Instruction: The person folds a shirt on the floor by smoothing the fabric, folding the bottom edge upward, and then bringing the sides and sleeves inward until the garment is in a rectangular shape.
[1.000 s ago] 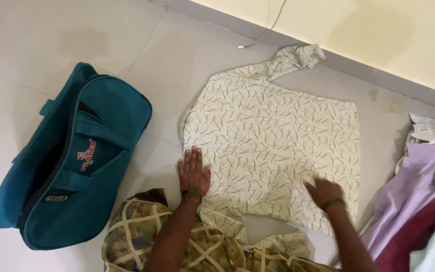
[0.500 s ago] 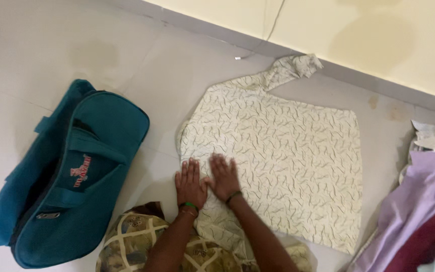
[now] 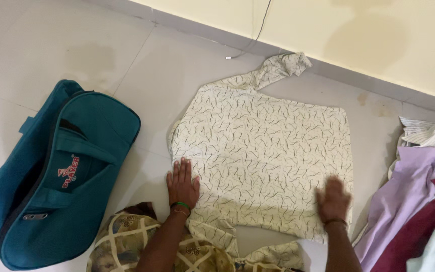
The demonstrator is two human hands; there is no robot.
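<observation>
A cream cotton shirt with thin dark squiggles (image 3: 263,156) lies spread flat on the pale tiled floor (image 3: 51,45). The left hand (image 3: 182,184) presses palm-down, fingers straight, on its near left edge. The right hand (image 3: 334,200), blurred, lies flat on its near right corner. Neither grip holds anything. A teal fabric duffel bag (image 3: 51,176) sits to the left.

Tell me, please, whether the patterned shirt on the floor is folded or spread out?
Spread out. The cream shirt lies flat, one sleeve reaching toward the wall, left hand and right hand pressed on it.
</observation>
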